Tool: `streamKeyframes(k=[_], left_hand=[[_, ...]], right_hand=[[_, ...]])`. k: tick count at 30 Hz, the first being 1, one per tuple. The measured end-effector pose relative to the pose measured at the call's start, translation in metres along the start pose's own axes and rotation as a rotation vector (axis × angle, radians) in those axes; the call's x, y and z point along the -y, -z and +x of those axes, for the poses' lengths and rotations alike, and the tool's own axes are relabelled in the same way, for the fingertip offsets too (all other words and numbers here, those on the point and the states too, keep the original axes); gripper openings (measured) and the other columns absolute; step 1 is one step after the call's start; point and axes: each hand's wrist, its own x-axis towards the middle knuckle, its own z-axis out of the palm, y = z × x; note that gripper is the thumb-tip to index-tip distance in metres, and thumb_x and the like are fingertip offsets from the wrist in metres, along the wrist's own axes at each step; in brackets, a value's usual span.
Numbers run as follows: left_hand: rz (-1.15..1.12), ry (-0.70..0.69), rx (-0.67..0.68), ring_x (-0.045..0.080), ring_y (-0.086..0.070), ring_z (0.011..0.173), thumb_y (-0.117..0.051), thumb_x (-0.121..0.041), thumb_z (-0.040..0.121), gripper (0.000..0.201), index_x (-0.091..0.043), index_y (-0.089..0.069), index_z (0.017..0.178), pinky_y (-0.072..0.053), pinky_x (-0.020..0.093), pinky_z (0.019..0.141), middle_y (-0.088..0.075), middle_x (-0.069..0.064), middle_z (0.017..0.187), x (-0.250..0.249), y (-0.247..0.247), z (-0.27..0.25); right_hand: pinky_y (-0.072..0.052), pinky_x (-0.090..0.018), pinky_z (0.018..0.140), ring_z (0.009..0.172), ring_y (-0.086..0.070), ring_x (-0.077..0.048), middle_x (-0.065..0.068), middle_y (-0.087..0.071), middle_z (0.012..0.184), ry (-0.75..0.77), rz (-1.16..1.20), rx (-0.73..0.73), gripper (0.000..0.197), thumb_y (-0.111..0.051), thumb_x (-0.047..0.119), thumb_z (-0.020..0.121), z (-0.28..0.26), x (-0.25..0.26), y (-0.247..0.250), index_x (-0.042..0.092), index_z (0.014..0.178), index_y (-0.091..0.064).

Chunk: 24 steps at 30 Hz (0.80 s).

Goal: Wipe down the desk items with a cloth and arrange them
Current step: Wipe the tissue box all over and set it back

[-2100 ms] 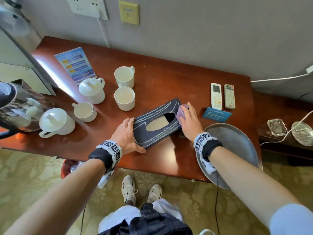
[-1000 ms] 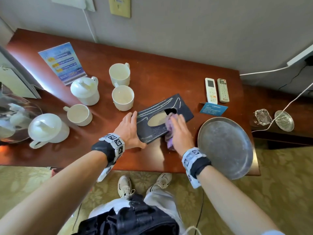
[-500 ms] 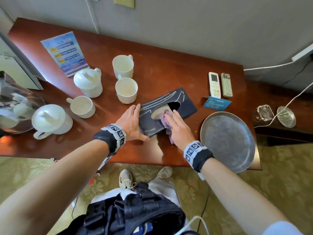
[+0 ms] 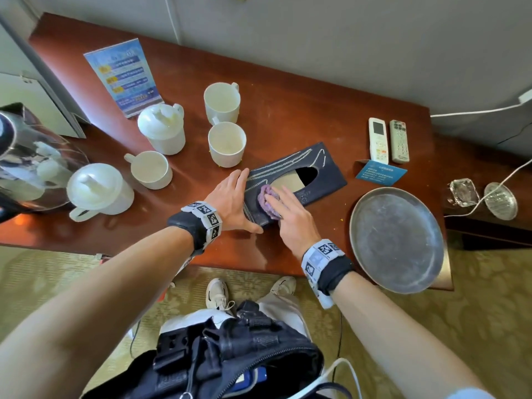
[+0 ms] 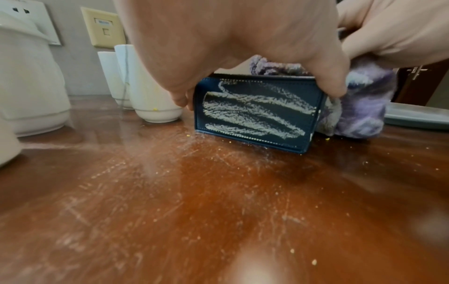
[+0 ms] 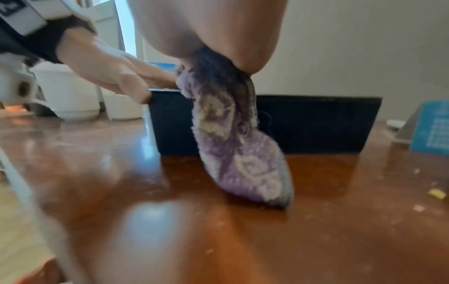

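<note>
A dark blue tissue box (image 4: 322, 174) with chalky white streaks lies slantwise on the red-brown desk (image 4: 288, 122). My left hand (image 4: 234, 195) grips its near left end, thumb on the near side and fingers on the far side; the left wrist view shows that streaked end (image 5: 257, 113) between thumb and fingers. My right hand (image 4: 288, 214) holds a purple cloth (image 4: 266, 198) against the box's top near that same end. The cloth (image 6: 238, 153) hangs from under my palm down the box's front side (image 6: 316, 124) to the desk.
Left of the box stand three open white cups (image 4: 226, 144) and two lidded mugs (image 4: 161, 128). A glass kettle (image 4: 34, 162) is at far left. A round metal tray (image 4: 394, 237) overhangs the front right edge. Two remotes (image 4: 379, 139) and a blue card (image 4: 380, 171) lie behind it. Crumbs dot the desk.
My right hand has drawn the cloth along the box's top from its far right end to the near left end. The left hand has kept its hold.
</note>
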Motion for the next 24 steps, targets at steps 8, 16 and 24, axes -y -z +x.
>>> streamKeyframes(k=[8,16,24], left_hand=[[-0.018,-0.004,-0.007,0.031,-0.021,0.148,-0.083,-0.073,0.053,0.150,-0.007,0.000,0.158,-0.021,0.038,0.123,-0.013,0.013,0.162,0.001,0.000,-0.001],[0.105,-0.041,0.044,0.031,-0.022,0.146,-0.085,-0.068,0.053,0.148,-0.007,0.000,0.157,-0.019,0.038,0.123,-0.015,0.013,0.160,0.006,0.017,0.001],[0.104,-0.079,0.093,0.029,-0.026,0.144,-0.091,-0.058,0.051,0.147,-0.007,-0.003,0.157,-0.026,0.035,0.119,-0.018,0.012,0.157,0.014,0.026,-0.002]], right_hand=[[-0.055,-0.041,0.089,0.133,-0.050,-0.033,-0.012,-0.058,0.139,0.154,-0.078,0.126,0.058,-0.042,-0.013,0.077,0.006,-0.005,0.019,0.006,0.128,-0.064],[-0.030,-0.031,0.113,0.142,-0.037,-0.024,-0.005,-0.042,0.153,-0.462,0.011,-0.096,0.046,-0.038,0.002,0.101,0.031,-0.066,0.072,0.013,0.145,-0.048],[-0.011,-0.031,0.120,0.153,-0.006,-0.021,-0.005,-0.015,0.165,-0.544,0.042,-0.019,0.047,-0.035,0.012,0.106,0.038,-0.080,0.062,0.014,0.153,-0.033]])
